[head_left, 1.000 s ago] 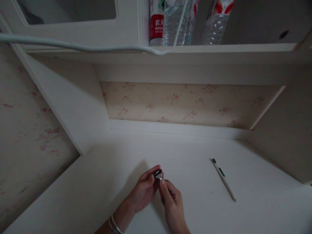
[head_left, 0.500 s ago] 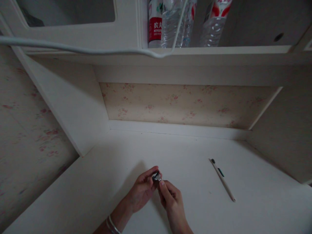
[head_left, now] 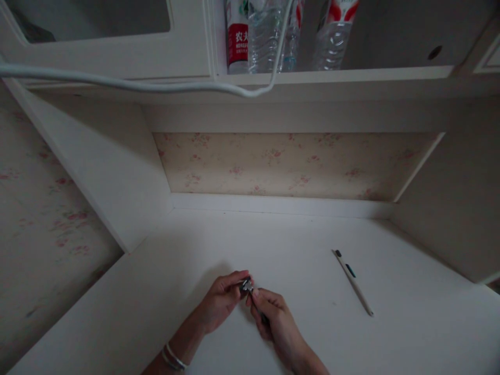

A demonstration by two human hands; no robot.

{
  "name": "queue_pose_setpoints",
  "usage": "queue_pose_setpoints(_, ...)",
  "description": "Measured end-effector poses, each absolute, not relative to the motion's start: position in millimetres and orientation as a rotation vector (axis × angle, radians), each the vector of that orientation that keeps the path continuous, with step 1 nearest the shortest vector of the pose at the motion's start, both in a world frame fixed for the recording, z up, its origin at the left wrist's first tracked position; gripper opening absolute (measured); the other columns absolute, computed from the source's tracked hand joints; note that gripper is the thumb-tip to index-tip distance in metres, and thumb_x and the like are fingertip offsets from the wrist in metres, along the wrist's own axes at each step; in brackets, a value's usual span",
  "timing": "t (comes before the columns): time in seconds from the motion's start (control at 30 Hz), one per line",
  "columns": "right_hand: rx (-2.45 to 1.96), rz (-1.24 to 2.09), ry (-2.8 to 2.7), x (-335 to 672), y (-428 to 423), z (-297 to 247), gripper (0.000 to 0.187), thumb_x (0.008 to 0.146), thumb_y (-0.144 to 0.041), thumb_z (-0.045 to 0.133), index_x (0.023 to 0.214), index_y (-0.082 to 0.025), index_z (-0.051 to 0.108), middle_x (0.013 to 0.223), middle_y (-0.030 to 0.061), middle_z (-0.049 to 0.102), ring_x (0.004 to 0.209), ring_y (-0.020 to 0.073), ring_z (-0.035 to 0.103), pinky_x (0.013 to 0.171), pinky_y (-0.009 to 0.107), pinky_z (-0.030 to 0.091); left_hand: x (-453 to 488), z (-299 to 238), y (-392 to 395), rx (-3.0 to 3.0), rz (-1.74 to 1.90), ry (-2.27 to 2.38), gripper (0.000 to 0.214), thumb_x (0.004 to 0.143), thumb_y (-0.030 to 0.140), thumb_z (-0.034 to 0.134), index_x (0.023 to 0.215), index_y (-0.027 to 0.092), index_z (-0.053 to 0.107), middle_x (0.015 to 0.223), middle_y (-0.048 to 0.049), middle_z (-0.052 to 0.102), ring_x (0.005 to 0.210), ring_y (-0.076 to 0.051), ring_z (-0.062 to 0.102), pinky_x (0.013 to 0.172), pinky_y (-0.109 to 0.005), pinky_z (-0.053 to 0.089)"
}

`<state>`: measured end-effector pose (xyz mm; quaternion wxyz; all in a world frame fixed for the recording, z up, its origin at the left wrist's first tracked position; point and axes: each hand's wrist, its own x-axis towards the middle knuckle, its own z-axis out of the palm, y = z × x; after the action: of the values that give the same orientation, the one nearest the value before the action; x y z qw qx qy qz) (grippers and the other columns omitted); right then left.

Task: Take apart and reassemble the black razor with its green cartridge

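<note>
Between my hands, low in the middle of the head view, is a small shiny metal object [head_left: 247,285] with dark parts; its exact kind is too small to make out. My left hand [head_left: 221,302] pinches its left side between thumb and fingertips. My right hand [head_left: 275,315] grips its lower right side, thumb against the metal. A dark, narrow part [head_left: 264,319] shows under the right fingers, probably belonging to the same object. Both hands are held over the white desk, fingertips nearly meeting. Much of the object is hidden by the fingers.
A slim white stick [head_left: 357,289] with dark and green parts, like a pen or toothbrush, lies on the white desk [head_left: 304,250] to the right. Overhead, a shelf [head_left: 351,75] holds several plastic bottles [head_left: 237,44]. A white cable [head_left: 175,87] hangs across in front of it.
The view has shifted slightly. My right hand has turned a little, so the dark narrow part now shows beneath its fingers. Both hands keep hold of the small metal object.
</note>
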<state>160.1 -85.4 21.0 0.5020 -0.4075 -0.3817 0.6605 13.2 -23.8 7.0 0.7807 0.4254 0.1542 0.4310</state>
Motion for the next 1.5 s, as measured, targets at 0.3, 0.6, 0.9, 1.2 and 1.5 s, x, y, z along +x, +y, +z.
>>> queue_pose_setpoints(0.3,-0.944,1.78,-0.863,165.1,-87.4,22.3,0.049,0.078,-0.062,0.061,0.083,-0.013,0.061,0.052,-0.0083,0.038,0.034,0.0021,0.018,0.03,0.018,0.009,4.0,10.2,-18.2,1.112,0.849,0.368,0.036,0.072,0.029,0.075,0.107,0.022,0.07,0.088,-0.0069,0.06,0.074,-0.015,0.054,0.07,-0.029,0.039)
queue_pose_setpoints(0.6,-0.894,1.791,-0.914,165.1,-87.3,19.1,0.046,0.082,-0.058,0.058,0.086,-0.012,0.06,0.055,-0.0083,0.036,0.035,0.0023,0.017,0.031,0.017,0.007,-1.3,4.3,-14.9,1.168,0.805,0.347,0.036,0.075,0.032,0.072,0.109,0.023,0.069,0.089,-0.007,0.059,0.074,-0.014,0.052,0.07,-0.028,0.038)
queue_pose_setpoints(0.9,-0.791,1.817,-0.885,159.8,-91.6,21.9,0.045,0.083,-0.058,0.059,0.086,-0.013,0.059,0.054,-0.0081,0.039,0.033,0.0017,0.017,0.03,0.017,0.011,0.3,10.6,-18.3,1.079,0.828,0.272,0.035,0.073,0.032,0.074,0.108,0.024,0.07,0.088,-0.0074,0.062,0.072,-0.013,0.053,0.067,-0.027,0.039)
queue_pose_setpoints(1.2,-0.835,1.714,-0.92,156.9,-89.1,21.8,0.05,0.079,-0.064,0.058,0.084,-0.014,0.058,0.053,-0.0081,0.04,0.033,0.0018,0.019,0.031,0.017,0.01,3.6,14.7,-18.1,0.987,0.841,0.29,0.039,0.069,0.03,0.077,0.106,0.02,0.07,0.091,-0.0093,0.067,0.069,-0.013,0.054,0.067,-0.028,0.039)
queue_pose_setpoints(1.5,-0.825,1.701,-0.936,155.9,-91.6,23.9,0.047,0.084,-0.061,0.054,0.075,-0.016,0.052,0.053,-0.0083,0.037,0.034,0.0025,0.019,0.031,0.017,0.012,-1.3,5.4,-16.8,1.01,0.784,0.353,0.044,0.074,0.033,0.073,0.113,0.015,0.066,0.113,-0.0144,0.063,0.087,-0.017,0.058,0.077,-0.028,0.044)
